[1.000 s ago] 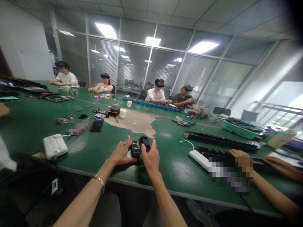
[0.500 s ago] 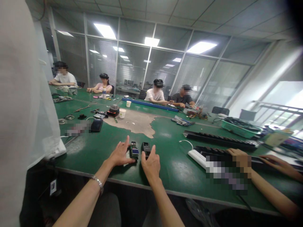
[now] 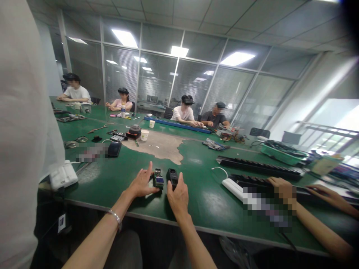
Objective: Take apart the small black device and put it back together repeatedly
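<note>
Between my hands, two small items lie side by side on the green table (image 3: 204,201). The left one is a circuit board with a small bluish screen (image 3: 158,178); the right one is a black plastic housing (image 3: 172,176). My left hand (image 3: 142,184) rests beside the board, fingers spread, its thumb at the board's near end. My right hand (image 3: 178,192) is at the housing's near right side, fingers apart and partly covering it. Neither hand is closed round anything. I cannot tell whether the fingertips touch the items.
A co-worker's hands (image 3: 283,188) are on a black strip at right, near a white power strip (image 3: 234,189). A black phone-like slab (image 3: 114,149), paper cup (image 3: 144,135) and green basket (image 3: 283,154) stand farther off. A person in white (image 3: 25,93) stands close at left.
My hands and the two items stay in nearly the same place. The person in white at left has shifted left, uncovering more of the white box on the table edge.
</note>
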